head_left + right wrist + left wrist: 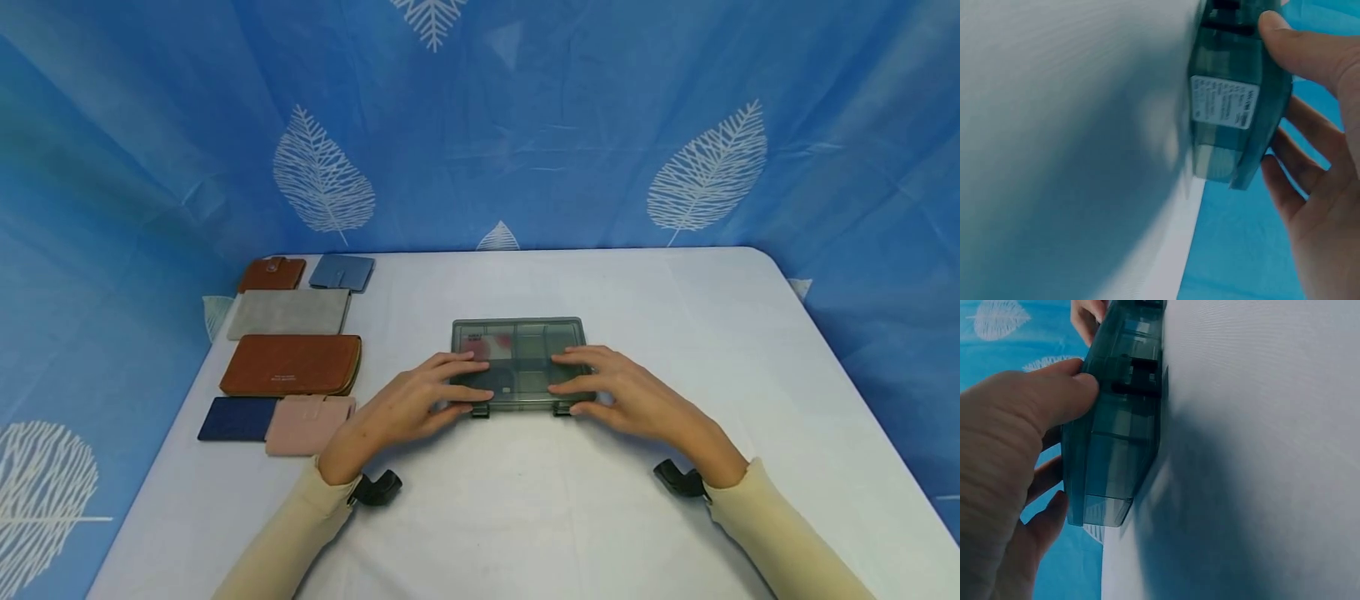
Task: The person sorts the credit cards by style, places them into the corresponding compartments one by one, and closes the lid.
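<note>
On the white tabletop (525, 500), both hands — left hand (420, 400), right hand (622, 396) — are grasping a smoky translucent plastic compartment box (517, 346), its contents blurred, its white label (1222, 103) unreadable.

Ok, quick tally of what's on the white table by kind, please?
Flat wallets and card holders at the left: 6 (two brown, grey, light blue, navy, pink)
Translucent grey plastic compartment box under both hands: 1
Total: 7
</note>
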Demonstrator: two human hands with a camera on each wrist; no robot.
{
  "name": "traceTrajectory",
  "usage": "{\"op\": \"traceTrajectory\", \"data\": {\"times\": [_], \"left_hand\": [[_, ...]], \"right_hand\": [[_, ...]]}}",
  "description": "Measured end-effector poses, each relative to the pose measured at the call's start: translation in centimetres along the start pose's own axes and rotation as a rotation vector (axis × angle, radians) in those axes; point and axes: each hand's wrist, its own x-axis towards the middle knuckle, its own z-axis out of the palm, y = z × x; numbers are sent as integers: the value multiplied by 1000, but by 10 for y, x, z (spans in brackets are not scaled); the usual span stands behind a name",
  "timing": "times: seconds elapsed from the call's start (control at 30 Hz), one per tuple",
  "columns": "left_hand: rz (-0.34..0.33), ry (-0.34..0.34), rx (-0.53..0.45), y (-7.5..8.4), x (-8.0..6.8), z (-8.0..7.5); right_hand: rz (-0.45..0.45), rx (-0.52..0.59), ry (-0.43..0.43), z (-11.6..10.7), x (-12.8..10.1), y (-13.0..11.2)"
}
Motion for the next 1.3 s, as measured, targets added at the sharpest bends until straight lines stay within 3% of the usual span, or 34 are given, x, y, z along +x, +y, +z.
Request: {"op": "traceTrajectory", "data": {"times": [0.17, 0.33, 0.53, 0.87, 1.07, 1.3], "left_hand": [[2, 5, 43, 1, 1, 1], [12, 40, 182, 6, 4, 8], [30, 84, 299, 8, 6, 13], [98, 27, 287, -1, 1, 8], [97, 1, 249, -1, 0, 4], [80, 6, 213, -2, 0, 5]], "right_hand": [[-9, -121, -7, 3, 2, -6], [-15, -257, 25, 11, 5, -15], [-20, -285, 64, 15, 5, -13], [-96, -247, 41, 7, 0, -2], [-93, -319, 49, 11, 1, -5], [-123, -313, 24, 6, -1, 0]]}}
